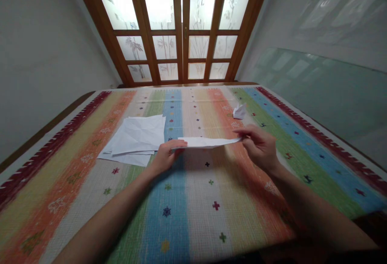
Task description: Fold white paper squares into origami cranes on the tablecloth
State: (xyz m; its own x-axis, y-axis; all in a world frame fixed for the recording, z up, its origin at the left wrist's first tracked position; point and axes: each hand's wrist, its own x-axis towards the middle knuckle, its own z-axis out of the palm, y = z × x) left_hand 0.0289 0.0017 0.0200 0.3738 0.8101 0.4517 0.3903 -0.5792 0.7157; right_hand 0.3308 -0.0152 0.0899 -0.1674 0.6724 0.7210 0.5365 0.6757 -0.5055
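Note:
A long, narrow strip of folded white paper point(208, 142) stretches between my two hands, held just above the striped tablecloth. Its left end is gripped in my left hand point(169, 153), fingers closed over it. My right hand point(258, 145) pinches the pointed right end between thumb and fingers. Left of my left hand lies a loose stack of creased white paper sheets point(137, 135). Beyond my right hand stands a small folded white paper piece point(240, 111); its exact shape is too small to make out.
A table with a striped, patterned tablecloth point(193, 207) spreads out under my arms. Wooden doors with frosted panes point(181, 34) stand behind its far edge. White walls rise at both sides, and a pale glass-like panel point(326, 90) leans along the right one.

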